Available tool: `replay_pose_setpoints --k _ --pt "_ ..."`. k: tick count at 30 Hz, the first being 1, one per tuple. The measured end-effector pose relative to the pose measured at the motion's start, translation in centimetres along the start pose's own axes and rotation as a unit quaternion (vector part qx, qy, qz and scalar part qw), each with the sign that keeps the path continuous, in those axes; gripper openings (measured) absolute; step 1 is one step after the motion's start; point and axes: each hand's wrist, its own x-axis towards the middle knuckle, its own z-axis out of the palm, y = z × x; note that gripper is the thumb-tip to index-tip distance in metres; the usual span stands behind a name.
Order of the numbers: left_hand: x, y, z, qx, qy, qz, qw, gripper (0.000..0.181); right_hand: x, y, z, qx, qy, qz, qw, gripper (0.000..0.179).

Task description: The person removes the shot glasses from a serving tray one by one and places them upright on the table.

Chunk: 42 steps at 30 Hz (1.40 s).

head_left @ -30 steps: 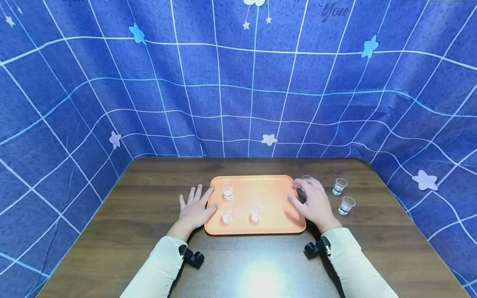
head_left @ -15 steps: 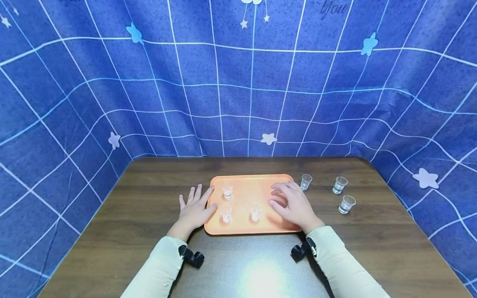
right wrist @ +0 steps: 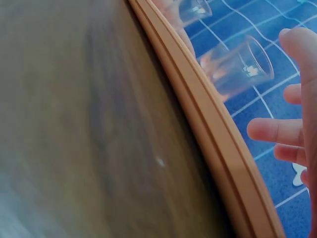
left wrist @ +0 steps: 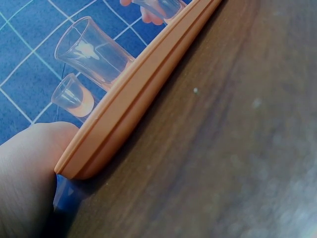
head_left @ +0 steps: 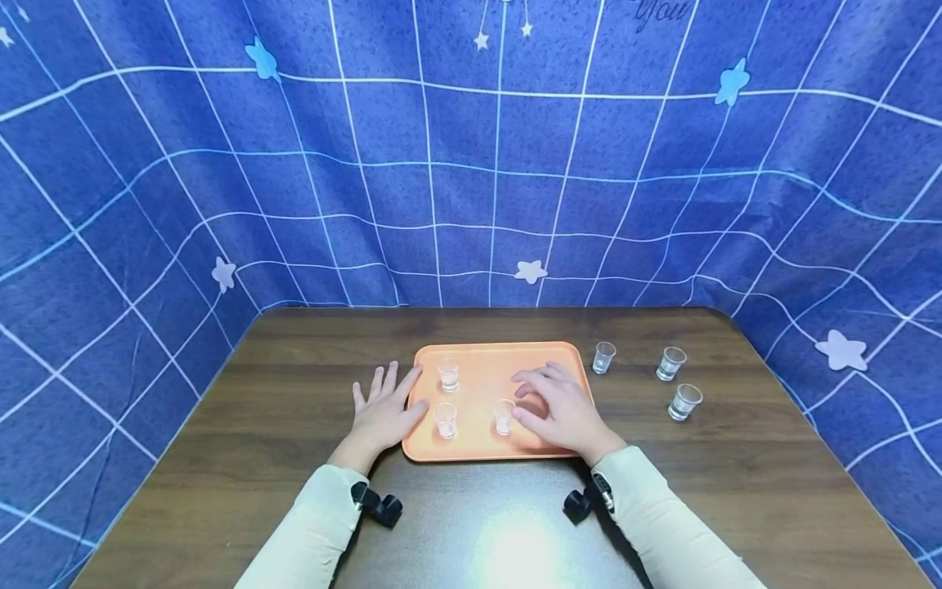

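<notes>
In the head view an orange tray [head_left: 471,446] lies on the table with three small clear shot glasses standing on it. Two are at its left, a rear shot glass [head_left: 449,375] and a front shot glass [head_left: 445,420]. The third shot glass [head_left: 504,418] stands near the front middle. My left hand [head_left: 381,421] rests with spread fingers at the tray's left edge, thumb over the rim. Above the tray's right half is my right hand [head_left: 562,413], thumb and fingers apart, thumb tip close to the third glass. The right wrist view shows a gap between these fingers [right wrist: 275,131] and the nearest glass [right wrist: 237,67].
Right of the tray three more shot glasses stand on the wooden table [head_left: 294,360]: one by the tray's corner [head_left: 603,357], one farther right [head_left: 670,363], and one nearer the front [head_left: 685,402]. A blue curtain [head_left: 471,180] with white lines hangs behind.
My right hand has moved left from the tray's right edge to beside the third glass, uncovering the shot glass at the tray's right corner. My left hand has stayed at the left edge.
</notes>
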Motion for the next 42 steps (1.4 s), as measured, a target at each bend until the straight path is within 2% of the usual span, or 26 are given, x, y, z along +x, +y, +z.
replay_pose_setpoints --k 9,23,32,42 --pt "-0.1 0.1 -0.2 -0.005 -0.005 0.0 1.0 0.071 0.2 -1.7 0.6 -0.013 -0.043 0.024 0.9987 0.048" --pt "-0.2 0.2 -0.3 -0.003 -0.003 0.003 1.0 0.07 0.0 -2.4 1.5 -0.001 -0.033 0.004 0.9994 0.045" --pt "0.0 0.3 -0.2 -0.001 -0.014 -0.004 0.9999 0.071 -0.2 -2.2 1.4 -0.011 -0.031 -0.002 0.9995 0.029" --pt "-0.2 0.2 -0.5 -0.006 -0.008 -0.002 1.0 0.058 0.0 -2.1 1.5 -0.022 -0.043 -0.002 0.9988 0.031"
